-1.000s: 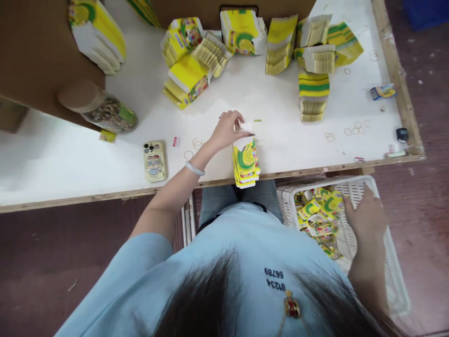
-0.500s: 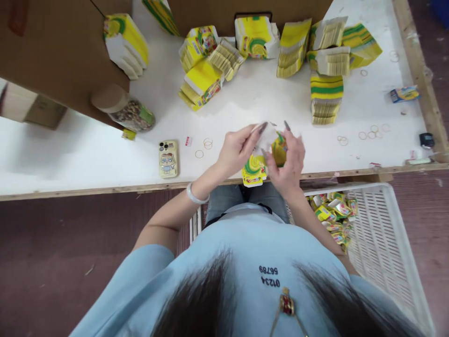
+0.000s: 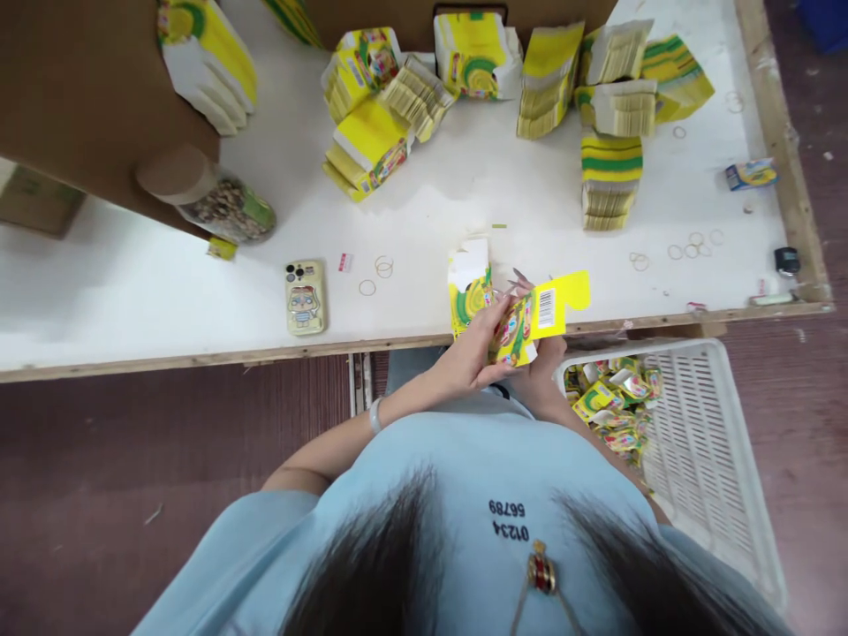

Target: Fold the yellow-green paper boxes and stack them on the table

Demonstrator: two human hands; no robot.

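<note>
Close to my body, at the table's front edge, both hands are on a small yellow printed carton point(image 3: 513, 331). Its long yellow flap with a barcode points right. My left hand point(image 3: 478, 346) grips the carton from the left, thumb along its near side. Beneath and behind it is my right hand point(image 3: 541, 371), its fingers mostly covered by the carton; some fingertips show past the far edge. Just left of the carton lies a small pile of flat yellow-green cartons point(image 3: 469, 287) with white flaps, on the table edge.
Banded stacks of flat cartons point(image 3: 613, 181) line the back of the white table point(image 3: 411, 238). To the left are a phone point(image 3: 306, 298), a jar point(image 3: 229, 208) and a large cardboard box point(image 3: 86, 97). Rubber bands point(image 3: 695, 249) lie at right. Below right, a white basket point(image 3: 702, 415) contains folded cartons.
Both hands have come down and nearer my body. Earlier they were apart around a blurred white piece over the table; now they are together on the carton with the barcode flap.
</note>
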